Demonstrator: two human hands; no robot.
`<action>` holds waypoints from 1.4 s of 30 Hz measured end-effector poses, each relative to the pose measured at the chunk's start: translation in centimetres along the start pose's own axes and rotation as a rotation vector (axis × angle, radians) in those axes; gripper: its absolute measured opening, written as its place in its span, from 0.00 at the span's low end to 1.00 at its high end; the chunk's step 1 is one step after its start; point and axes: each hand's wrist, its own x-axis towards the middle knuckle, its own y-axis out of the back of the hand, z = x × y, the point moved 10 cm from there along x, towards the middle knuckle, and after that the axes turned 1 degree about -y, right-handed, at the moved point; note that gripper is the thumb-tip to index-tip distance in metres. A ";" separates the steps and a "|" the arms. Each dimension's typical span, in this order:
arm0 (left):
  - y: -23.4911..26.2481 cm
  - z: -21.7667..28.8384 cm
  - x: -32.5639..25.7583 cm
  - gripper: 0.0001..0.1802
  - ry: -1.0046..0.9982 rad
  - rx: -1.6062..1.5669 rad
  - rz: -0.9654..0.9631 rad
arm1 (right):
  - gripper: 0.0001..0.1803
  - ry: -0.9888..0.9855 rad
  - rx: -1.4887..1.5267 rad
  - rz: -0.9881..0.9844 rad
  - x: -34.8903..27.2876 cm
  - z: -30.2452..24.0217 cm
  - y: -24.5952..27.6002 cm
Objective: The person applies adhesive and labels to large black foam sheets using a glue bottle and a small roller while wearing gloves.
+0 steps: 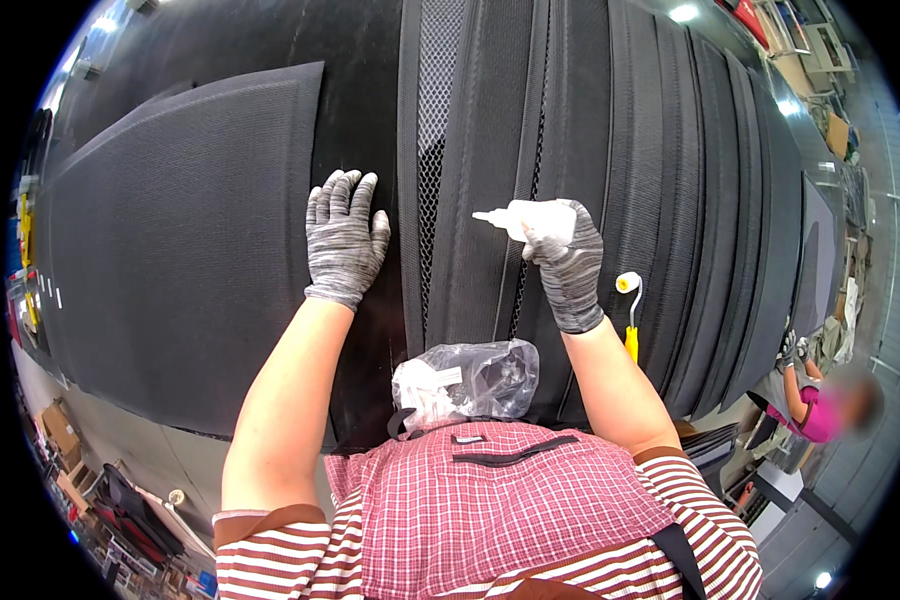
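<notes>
My left hand (346,240), in a grey striped glove with pale fingertips, lies flat with fingers stretched out on the dark table surface (355,130). It rests beside the edge of a large black textured sheet (180,220). My right hand (570,265), gloved alike, is closed around a white squeeze bottle (545,220) whose narrow nozzle points left. The bottle is above long black strips (485,150) with stitched edges. Left of them runs a band of mesh (435,110).
A clear plastic bag (485,380) with white contents lies against my checked apron. To the right, a small roller with a yellow handle (631,343) rests on layered black strips (710,220). At far right a co-worker in pink (820,415) has gloved hands at the table edge.
</notes>
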 end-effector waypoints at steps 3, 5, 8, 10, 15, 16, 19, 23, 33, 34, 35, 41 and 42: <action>0.5 0.6 0.1 0.27 -0.012 0.008 0.014 | 0.18 -0.205 0.329 -0.021 -1.5 1.5 1.3; 0.9 0.8 -0.2 0.26 -0.020 -0.035 0.031 | 0.20 -0.367 0.592 0.002 -4.0 2.8 1.9; 1.1 0.7 -0.5 0.27 -0.032 -0.046 0.053 | 0.19 -0.493 0.949 -0.119 -8.1 4.2 2.3; 0.9 0.7 -0.6 0.26 -0.039 -0.023 0.072 | 0.18 -0.589 1.022 -0.085 -10.8 6.2 3.1; -0.1 0.3 -0.4 0.27 -0.037 -0.019 0.068 | 0.13 -0.496 1.033 -0.110 -10.2 8.1 2.5; -0.1 0.3 -0.1 0.28 -0.036 -0.023 0.065 | 0.13 -0.475 1.115 -0.145 -9.4 8.4 2.4; -0.2 -0.1 -0.3 0.27 -0.060 0.000 0.110 | 0.13 -0.443 1.014 -0.188 -9.1 5.8 2.0; 6.3 3.4 -1.7 0.10 -0.170 -0.116 0.079 | 0.14 -0.336 0.965 -0.190 -9.0 5.3 1.7; 0.3 3.4 -20.3 0.34 -0.106 -0.145 -0.358 | 0.20 -0.544 1.151 -0.345 -15.5 9.0 5.0; 0.3 3.5 -19.9 0.34 -0.133 -0.156 -0.340 | 0.20 -0.484 1.223 -0.434 -16.0 9.0 5.4; 0.5 3.7 -19.1 0.34 -0.149 -0.138 -0.293 | 0.21 -0.523 1.230 -0.346 -16.3 10.1 6.3; 5.6 5.5 -16.4 0.29 -0.271 -0.197 -0.014 | 0.16 -0.494 1.097 -0.154 -17.6 6.3 5.5; 5.8 4.3 -17.1 0.29 -0.228 -0.147 0.006 | 0.12 -0.463 1.162 -0.268 -17.0 4.1 3.2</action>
